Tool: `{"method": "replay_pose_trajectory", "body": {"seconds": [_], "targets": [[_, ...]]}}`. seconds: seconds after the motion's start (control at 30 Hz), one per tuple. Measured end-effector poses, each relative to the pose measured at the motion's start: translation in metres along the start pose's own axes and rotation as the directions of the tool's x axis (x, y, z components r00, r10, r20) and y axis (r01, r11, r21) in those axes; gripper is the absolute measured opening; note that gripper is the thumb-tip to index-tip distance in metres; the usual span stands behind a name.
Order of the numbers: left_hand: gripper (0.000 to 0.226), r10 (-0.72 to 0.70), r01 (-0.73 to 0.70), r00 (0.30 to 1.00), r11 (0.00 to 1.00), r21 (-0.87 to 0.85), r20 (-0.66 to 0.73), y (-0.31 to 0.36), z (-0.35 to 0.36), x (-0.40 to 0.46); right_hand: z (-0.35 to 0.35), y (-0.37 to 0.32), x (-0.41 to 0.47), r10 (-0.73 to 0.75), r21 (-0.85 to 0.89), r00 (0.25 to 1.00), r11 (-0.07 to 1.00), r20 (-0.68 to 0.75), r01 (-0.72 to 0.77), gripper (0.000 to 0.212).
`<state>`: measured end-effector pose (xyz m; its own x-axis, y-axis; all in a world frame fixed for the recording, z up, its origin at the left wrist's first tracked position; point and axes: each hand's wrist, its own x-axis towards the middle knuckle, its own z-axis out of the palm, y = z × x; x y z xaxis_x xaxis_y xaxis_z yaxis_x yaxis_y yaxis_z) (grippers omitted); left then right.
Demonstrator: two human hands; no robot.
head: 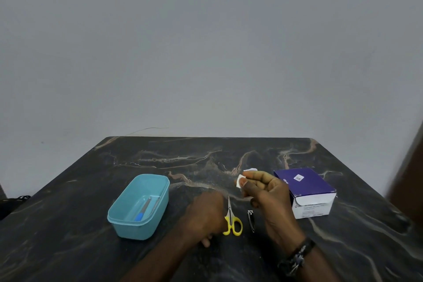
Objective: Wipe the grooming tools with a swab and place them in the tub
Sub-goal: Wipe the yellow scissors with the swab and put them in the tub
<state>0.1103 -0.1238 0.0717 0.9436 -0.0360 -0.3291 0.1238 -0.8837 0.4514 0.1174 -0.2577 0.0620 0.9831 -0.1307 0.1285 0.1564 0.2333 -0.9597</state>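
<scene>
A light blue tub (pixel 119 215) stands on the dark marble table (pixel 68 224) at the left, holding a blue-handled tool (pixel 143 209) and a thin metal tool. Small scissors with yellow handles (pixel 231 221) lie flat in the middle. A metal nail clipper (pixel 251 220) lies just right of them. My right hand (pixel 265 192) is raised above the clipper and pinches a white swab (pixel 239 181) between thumb and fingers. My left hand (pixel 206 215) rests on the table, knuckles up, its fingers curled against the scissors' left side; whether it grips them is hidden.
A purple and white cardboard box (pixel 306 190) stands to the right of my right hand. A small white scrap (pixel 250 169) lies behind the swab. A plain grey wall rises behind the table's far edge. A dark band circles my right wrist.
</scene>
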Motion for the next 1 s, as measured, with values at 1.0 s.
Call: {"method": "replay_pose_trajectory", "body": {"seconds": [1.0], "targets": [[0.015, 0.224, -0.659, 0.742, 0.418, -0.625, -0.632, -0.028, 0.017, 0.027, -0.001, 0.017, 0.006, 0.000, -0.212, 0.993, 0.977, 0.119, 0.025, 0.005]]}}
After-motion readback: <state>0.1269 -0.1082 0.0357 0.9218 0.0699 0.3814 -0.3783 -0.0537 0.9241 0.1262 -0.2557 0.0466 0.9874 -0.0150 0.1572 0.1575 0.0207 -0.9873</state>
